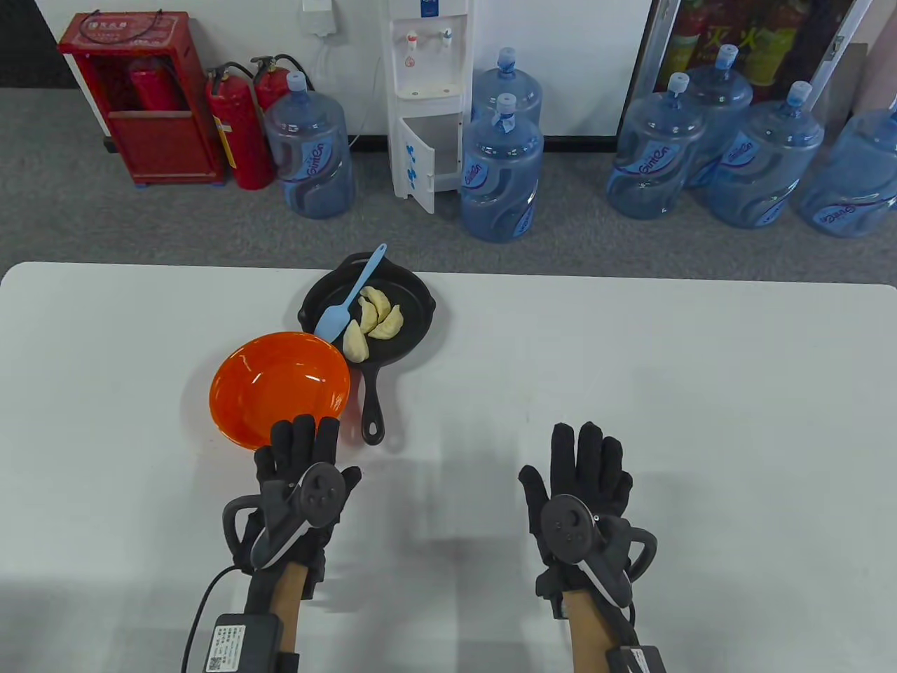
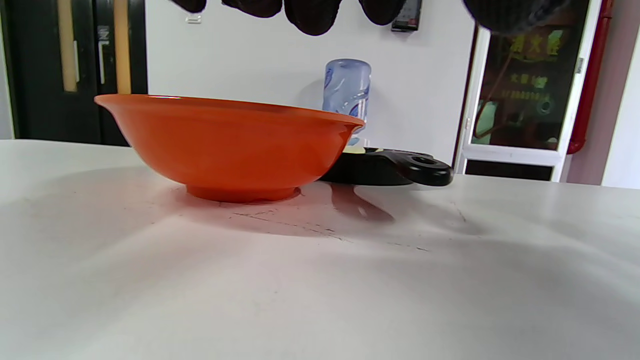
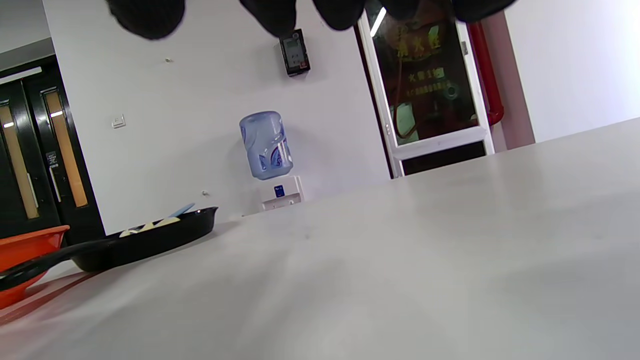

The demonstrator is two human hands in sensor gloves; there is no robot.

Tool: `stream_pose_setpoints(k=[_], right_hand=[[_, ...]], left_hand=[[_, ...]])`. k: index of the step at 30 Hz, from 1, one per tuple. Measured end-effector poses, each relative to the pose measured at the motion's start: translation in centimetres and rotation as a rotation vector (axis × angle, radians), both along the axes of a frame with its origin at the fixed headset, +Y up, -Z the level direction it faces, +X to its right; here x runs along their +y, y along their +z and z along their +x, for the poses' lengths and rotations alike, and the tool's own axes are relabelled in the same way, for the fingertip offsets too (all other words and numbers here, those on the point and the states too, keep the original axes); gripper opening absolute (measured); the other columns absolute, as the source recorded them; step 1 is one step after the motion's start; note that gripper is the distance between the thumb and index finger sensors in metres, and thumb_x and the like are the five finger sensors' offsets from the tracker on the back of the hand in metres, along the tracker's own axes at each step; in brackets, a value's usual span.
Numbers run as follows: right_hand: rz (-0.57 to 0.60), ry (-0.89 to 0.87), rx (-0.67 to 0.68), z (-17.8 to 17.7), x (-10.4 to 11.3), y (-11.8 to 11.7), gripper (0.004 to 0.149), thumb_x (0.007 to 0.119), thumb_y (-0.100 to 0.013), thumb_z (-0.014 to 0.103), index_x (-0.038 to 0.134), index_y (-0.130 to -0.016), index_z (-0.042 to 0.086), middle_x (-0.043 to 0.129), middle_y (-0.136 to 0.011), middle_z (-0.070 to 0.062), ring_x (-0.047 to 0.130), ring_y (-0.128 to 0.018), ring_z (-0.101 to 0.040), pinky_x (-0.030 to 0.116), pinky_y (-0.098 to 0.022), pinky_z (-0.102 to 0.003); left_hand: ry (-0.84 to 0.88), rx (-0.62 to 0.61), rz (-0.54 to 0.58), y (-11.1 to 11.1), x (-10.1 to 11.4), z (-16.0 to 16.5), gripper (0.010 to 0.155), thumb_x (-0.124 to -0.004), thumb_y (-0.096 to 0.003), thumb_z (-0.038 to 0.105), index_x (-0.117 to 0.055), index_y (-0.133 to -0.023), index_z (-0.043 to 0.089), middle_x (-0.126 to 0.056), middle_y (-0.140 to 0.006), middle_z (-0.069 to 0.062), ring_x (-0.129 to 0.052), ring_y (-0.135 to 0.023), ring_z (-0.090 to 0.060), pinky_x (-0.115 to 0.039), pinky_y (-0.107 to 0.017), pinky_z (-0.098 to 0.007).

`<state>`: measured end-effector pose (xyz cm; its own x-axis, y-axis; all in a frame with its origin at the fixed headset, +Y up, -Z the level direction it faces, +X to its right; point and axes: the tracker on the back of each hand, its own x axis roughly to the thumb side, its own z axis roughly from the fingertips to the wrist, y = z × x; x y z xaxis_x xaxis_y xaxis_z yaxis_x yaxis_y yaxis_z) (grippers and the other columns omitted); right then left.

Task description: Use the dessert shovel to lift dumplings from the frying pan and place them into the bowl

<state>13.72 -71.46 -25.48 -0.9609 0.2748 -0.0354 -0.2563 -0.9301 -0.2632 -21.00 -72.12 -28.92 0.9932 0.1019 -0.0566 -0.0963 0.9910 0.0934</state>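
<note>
Both hands hover low over the white tabletop (image 1: 631, 364) with fingers stretched out straight, holding nothing. The left hand (image 1: 298, 484) has its fingertips (image 1: 303, 427) reaching over the near rim of the orange bowl (image 1: 280, 385), which stands just ahead of it; whether they touch the rim I cannot tell. The right hand (image 1: 578, 491) is well apart from everything, with only bare tabletop around it.

Beyond the bowl, ahead of the left hand and a little toward the right one, sits the black frying pan (image 1: 413, 319), its handle (image 1: 373, 410) pointing back toward the person, just beside the bowl. Three dumplings (image 1: 375, 322) lie in the pan. The blue dessert shovel (image 1: 347, 301) rests there too, blade down in the pan just beside the dumplings, its handle leaning out over the far rim.
</note>
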Motion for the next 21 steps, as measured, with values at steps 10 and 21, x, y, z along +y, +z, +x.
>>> stream_pose_setpoints(k=[10, 21], right_hand=[[0.002, 0.016, 0.052, -1.2, -0.2, -0.1, 0.074, 0.053, -0.067, 0.059, 0.034, -0.124, 0.016, 0.023, -0.127, -0.022, 0.025, -0.113, -0.05, 0.038, -0.075, -0.072], [0.028, 0.007, 0.03, -0.8, -0.1, -0.2, 0.072, 0.055, -0.067, 0.059, 0.039, -0.124, 0.018, 0.025, -0.127, -0.02, 0.027, -0.114, -0.049, 0.04, -0.075, -0.071]], left_hand=[[0.087, 0.188, -0.045, -2.5, 1.3, -5.0, 0.073, -0.061, -0.0494, 0.061, -0.039, -0.114, 0.035, -0.041, -0.122, -0.006, -0.044, -0.116, -0.038, -0.049, -0.082, -0.058], [-0.085, 0.36, -0.149, -8.4, 3.0, -9.8, 0.077, -0.061, -0.0495, 0.062, -0.038, -0.115, 0.028, -0.052, -0.119, -0.005, -0.066, -0.112, -0.035, -0.058, -0.08, -0.056]])
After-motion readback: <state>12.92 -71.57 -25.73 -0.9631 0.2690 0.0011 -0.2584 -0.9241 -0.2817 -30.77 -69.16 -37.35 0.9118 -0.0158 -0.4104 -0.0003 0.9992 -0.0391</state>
